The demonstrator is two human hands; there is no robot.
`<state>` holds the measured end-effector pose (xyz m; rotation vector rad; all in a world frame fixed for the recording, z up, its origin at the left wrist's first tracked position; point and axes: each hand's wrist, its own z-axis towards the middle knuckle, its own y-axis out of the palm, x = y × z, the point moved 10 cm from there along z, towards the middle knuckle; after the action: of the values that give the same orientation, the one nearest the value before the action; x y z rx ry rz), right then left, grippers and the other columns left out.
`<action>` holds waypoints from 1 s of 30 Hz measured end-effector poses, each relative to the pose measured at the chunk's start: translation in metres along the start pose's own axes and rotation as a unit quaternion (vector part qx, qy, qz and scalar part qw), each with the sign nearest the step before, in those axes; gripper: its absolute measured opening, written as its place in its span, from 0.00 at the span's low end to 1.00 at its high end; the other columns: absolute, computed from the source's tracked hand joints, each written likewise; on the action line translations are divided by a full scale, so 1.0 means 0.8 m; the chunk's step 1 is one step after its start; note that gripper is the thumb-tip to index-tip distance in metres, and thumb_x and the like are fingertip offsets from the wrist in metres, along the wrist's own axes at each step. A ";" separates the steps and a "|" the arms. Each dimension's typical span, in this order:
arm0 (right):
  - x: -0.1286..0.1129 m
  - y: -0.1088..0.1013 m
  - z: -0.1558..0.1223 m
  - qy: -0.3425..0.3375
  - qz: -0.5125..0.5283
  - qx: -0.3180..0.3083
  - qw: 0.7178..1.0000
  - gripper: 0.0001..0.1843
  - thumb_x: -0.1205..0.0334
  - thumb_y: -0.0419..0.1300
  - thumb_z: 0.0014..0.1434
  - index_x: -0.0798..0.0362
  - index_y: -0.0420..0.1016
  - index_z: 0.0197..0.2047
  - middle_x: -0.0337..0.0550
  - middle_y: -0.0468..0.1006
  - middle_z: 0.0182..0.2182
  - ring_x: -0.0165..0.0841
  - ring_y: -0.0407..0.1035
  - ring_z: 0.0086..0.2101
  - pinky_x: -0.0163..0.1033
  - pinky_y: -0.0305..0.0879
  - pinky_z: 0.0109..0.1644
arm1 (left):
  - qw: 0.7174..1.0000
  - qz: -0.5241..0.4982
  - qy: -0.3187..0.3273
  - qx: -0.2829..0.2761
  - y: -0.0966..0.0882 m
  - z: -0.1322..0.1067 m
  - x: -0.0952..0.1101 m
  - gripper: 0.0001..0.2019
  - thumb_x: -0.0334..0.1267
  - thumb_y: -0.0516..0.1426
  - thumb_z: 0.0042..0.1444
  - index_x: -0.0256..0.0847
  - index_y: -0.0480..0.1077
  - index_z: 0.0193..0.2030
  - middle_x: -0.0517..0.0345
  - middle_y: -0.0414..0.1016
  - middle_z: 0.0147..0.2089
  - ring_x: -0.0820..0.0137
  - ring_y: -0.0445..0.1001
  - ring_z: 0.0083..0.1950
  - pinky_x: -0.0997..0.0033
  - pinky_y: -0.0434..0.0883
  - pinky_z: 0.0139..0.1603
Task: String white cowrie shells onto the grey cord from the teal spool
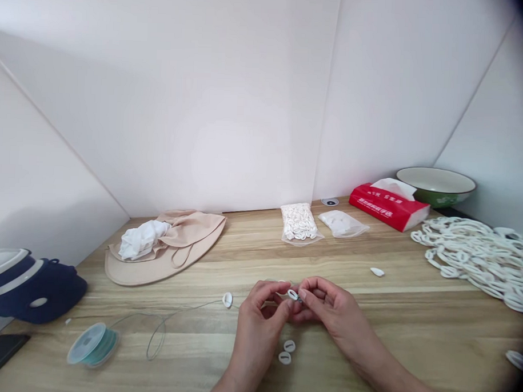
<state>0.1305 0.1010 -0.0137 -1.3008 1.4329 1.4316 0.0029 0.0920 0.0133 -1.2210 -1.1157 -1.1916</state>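
Both my hands meet over the wooden table. My left hand and my right hand pinch a small white shell between their fingertips. A thin clear thread runs from the hands leftward, past another white shell strung on it, to a teal spool. Two loose white shells lie on the table just below my hands.
Two clear bags, one of shells and one of white pieces, lie at the back. A red tissue pack, a green bowl, a pile of white shell strings, a beige hat, a blue bag and a single shell surround them.
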 end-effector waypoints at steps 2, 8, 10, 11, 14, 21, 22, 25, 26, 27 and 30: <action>-0.002 0.001 -0.001 0.003 0.013 0.000 1.000 0.19 0.46 0.68 0.45 0.52 0.68 0.26 0.36 0.76 0.23 0.32 0.73 0.27 0.38 0.74 0.36 | 1.000 -0.008 -0.005 -0.009 0.002 0.000 -0.002 0.09 0.35 0.60 0.51 0.39 0.77 0.40 0.52 0.71 0.42 0.68 0.74 0.37 0.70 0.74 0.39; -0.002 0.001 0.000 0.010 0.033 0.002 0.999 0.19 0.46 0.69 0.43 0.52 0.69 0.26 0.35 0.77 0.22 0.31 0.73 0.26 0.37 0.74 0.34 | 0.999 -0.025 0.006 -0.032 0.007 -0.001 0.000 0.09 0.35 0.61 0.52 0.41 0.79 0.39 0.49 0.70 0.46 0.61 0.73 0.47 0.68 0.74 0.44; 0.000 0.001 0.001 0.013 0.032 0.001 0.999 0.20 0.47 0.69 0.43 0.52 0.69 0.26 0.36 0.77 0.22 0.31 0.73 0.25 0.39 0.74 0.33 | 0.999 -0.012 0.014 -0.032 0.007 -0.001 0.003 0.08 0.35 0.61 0.52 0.42 0.80 0.38 0.49 0.71 0.45 0.61 0.72 0.49 0.69 0.74 0.44; 0.001 0.001 0.001 0.015 0.030 0.000 0.999 0.20 0.47 0.69 0.43 0.52 0.69 0.26 0.36 0.77 0.21 0.32 0.73 0.25 0.39 0.74 0.32 | 0.999 -0.005 0.016 -0.029 0.006 -0.001 0.005 0.07 0.35 0.60 0.52 0.41 0.80 0.37 0.48 0.71 0.45 0.61 0.73 0.48 0.70 0.74 0.43; 0.002 -0.003 0.002 0.012 0.018 0.009 1.000 0.20 0.47 0.69 0.43 0.53 0.69 0.26 0.37 0.75 0.21 0.31 0.71 0.23 0.37 0.73 0.27 | 0.999 0.011 0.021 -0.024 0.004 -0.001 0.006 0.06 0.36 0.60 0.52 0.40 0.79 0.35 0.48 0.71 0.45 0.61 0.73 0.47 0.71 0.74 0.39; -0.015 -0.009 -0.001 -0.021 0.022 0.008 0.999 0.17 0.47 0.64 0.51 0.52 0.68 0.31 0.37 0.76 0.27 0.27 0.67 0.20 0.36 0.69 0.26 | 0.996 -0.064 -0.055 -0.028 0.009 0.000 -0.016 0.08 0.37 0.62 0.51 0.35 0.74 0.37 0.54 0.76 0.30 0.69 0.74 0.31 0.71 0.73 0.35; -0.016 -0.007 -0.002 -0.021 0.021 0.002 1.000 0.17 0.48 0.63 0.52 0.52 0.67 0.31 0.36 0.75 0.25 0.27 0.67 0.19 0.36 0.68 0.25 | 0.993 -0.092 -0.072 -0.033 0.012 0.000 -0.020 0.10 0.38 0.63 0.50 0.34 0.74 0.37 0.54 0.76 0.30 0.68 0.75 0.31 0.70 0.74 0.34; -0.017 -0.005 -0.004 -0.016 0.005 0.002 1.000 0.16 0.49 0.64 0.51 0.52 0.66 0.30 0.31 0.69 0.19 0.25 0.63 0.17 0.33 0.63 0.21 | 0.984 -0.148 -0.094 -0.031 0.015 -0.001 -0.023 0.13 0.40 0.64 0.49 0.33 0.72 0.37 0.49 0.78 0.37 0.65 0.77 0.34 0.65 0.76 0.36; -0.017 -0.005 -0.004 -0.015 -0.003 0.006 1.000 0.16 0.50 0.64 0.51 0.52 0.66 0.29 0.30 0.67 0.17 0.24 0.61 0.17 0.31 0.61 0.21 | 0.983 -0.156 -0.095 -0.032 0.016 -0.001 -0.022 0.13 0.40 0.64 0.49 0.33 0.72 0.38 0.48 0.77 0.39 0.64 0.77 0.35 0.64 0.76 0.36; -0.017 -0.006 -0.004 -0.014 -0.010 0.010 1.000 0.16 0.49 0.64 0.51 0.53 0.66 0.29 0.29 0.66 0.17 0.24 0.60 0.16 0.30 0.60 0.20 | 0.982 -0.163 -0.093 -0.033 0.017 -0.001 -0.020 0.13 0.40 0.64 0.49 0.33 0.71 0.38 0.48 0.77 0.40 0.64 0.78 0.34 0.64 0.76 0.36; -0.016 -0.007 -0.004 -0.012 -0.026 0.013 1.000 0.17 0.48 0.64 0.50 0.53 0.66 0.29 0.28 0.64 0.16 0.23 0.57 0.16 0.30 0.57 0.18 | 0.978 -0.182 -0.088 -0.043 0.020 -0.002 -0.017 0.12 0.40 0.63 0.51 0.34 0.70 0.37 0.50 0.78 0.35 0.65 0.78 0.33 0.65 0.76 0.35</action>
<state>0.1392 0.1007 -0.0025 -1.2902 1.3876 1.3865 0.0177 0.0904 -0.0014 -1.2382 -1.4799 -1.4384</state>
